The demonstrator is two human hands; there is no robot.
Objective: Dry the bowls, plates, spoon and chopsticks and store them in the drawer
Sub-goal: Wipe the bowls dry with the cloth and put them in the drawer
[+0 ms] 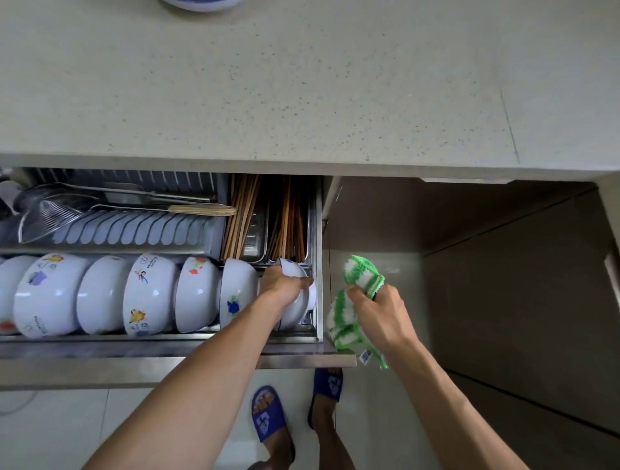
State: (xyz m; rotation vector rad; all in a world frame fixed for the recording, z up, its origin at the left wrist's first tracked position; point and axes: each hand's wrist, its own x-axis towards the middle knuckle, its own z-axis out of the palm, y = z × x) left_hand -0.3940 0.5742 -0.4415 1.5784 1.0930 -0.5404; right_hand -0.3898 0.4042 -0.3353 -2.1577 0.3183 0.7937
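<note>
The steel drawer (pixel 174 360) stands pulled out under the counter. Several white printed bowls (pixel 151 295) stand on edge in its front rack. At the row's right end my left hand (pixel 283 285) grips a white bowl (pixel 298 312), set on edge against the last bowl in the row. Wooden chopsticks (pixel 285 221) lie in steel trays at the drawer's back right. My right hand (pixel 379 312) holds a green and white cloth (pixel 349 318) just right of the drawer, above the floor.
A speckled countertop (pixel 302 84) overhangs the drawer, with a blue-patterned dish (pixel 201 3) at its far edge. A wire skimmer (pixel 50 211) and ladles lie in the rear rack. My feet in blue slippers (pixel 268 416) stand below the drawer front. Cabinet fronts stand to the right.
</note>
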